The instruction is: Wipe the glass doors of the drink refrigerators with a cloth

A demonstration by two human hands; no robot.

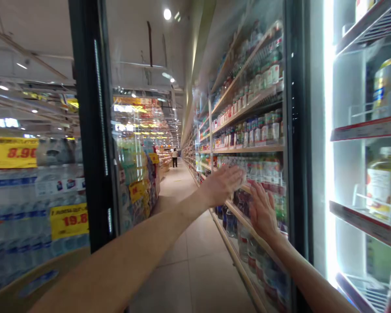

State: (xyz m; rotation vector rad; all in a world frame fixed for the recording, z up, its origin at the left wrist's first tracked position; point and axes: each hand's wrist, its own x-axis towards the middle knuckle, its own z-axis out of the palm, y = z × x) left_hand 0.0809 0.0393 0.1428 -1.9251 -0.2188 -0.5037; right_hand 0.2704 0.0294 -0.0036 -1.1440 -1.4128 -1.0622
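Observation:
My left hand [223, 184] reaches forward at arm's length, fingers stretched flat against the glass fridge door [189, 130]. Just below and to its right, my right hand [262, 213] also lies flat on the glass, fingers spread and pointing up. Neither hand holds anything. The door has a black frame [91, 130] on its left edge and another black upright [296, 130] on its right. Through the glass I see the aisle and shelves of bottles [257, 126].
The lit fridge interior [365, 130] at the right holds wire shelves with jars and cans. Stacked packs of bottled water with yellow price signs [68, 219] stand at the left. A tiled aisle [195, 243] runs ahead; a person [174, 157] stands far down it.

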